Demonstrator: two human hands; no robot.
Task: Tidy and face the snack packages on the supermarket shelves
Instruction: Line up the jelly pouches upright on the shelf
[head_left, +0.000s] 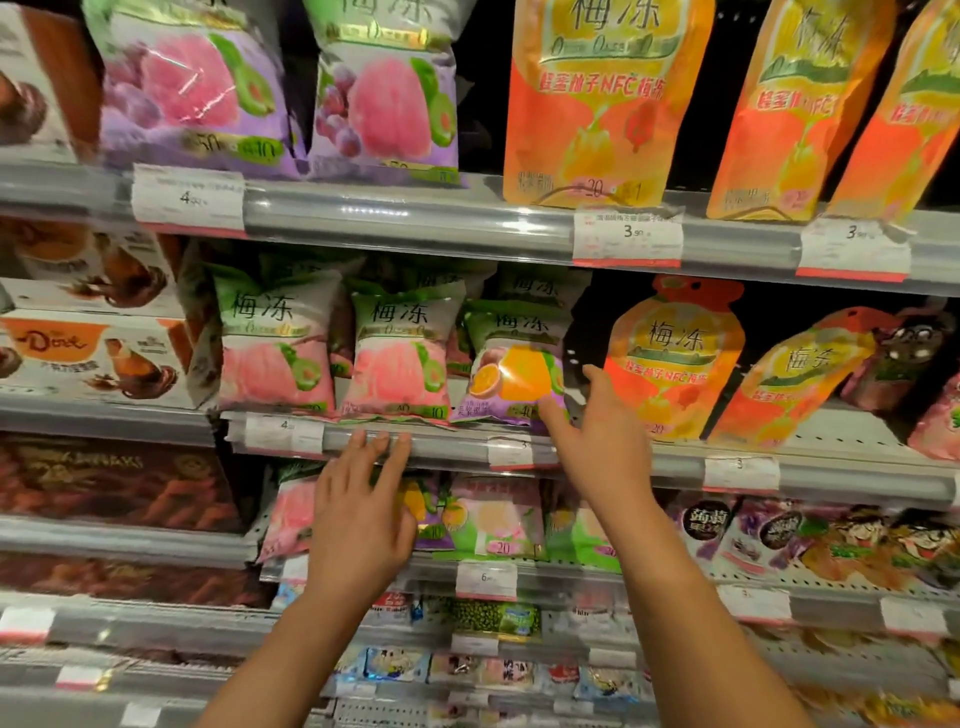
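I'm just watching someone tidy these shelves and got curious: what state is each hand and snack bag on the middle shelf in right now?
Left hand: open, fingers resting on the shelf rail.
Right hand: open, touching the orange-fruit bag.
Orange-fruit bag: upright, facing front, tilted slightly.
Two pink bags: upright, facing front.
Orange pouch: upright.
Pouch beside it: leaning over sideways.

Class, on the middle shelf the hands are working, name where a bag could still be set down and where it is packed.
Free: the dark gap between the purple orange-print bag and the orange spouted pouch. Crowded: the pink-and-green bags leftward, touching or overlapping.
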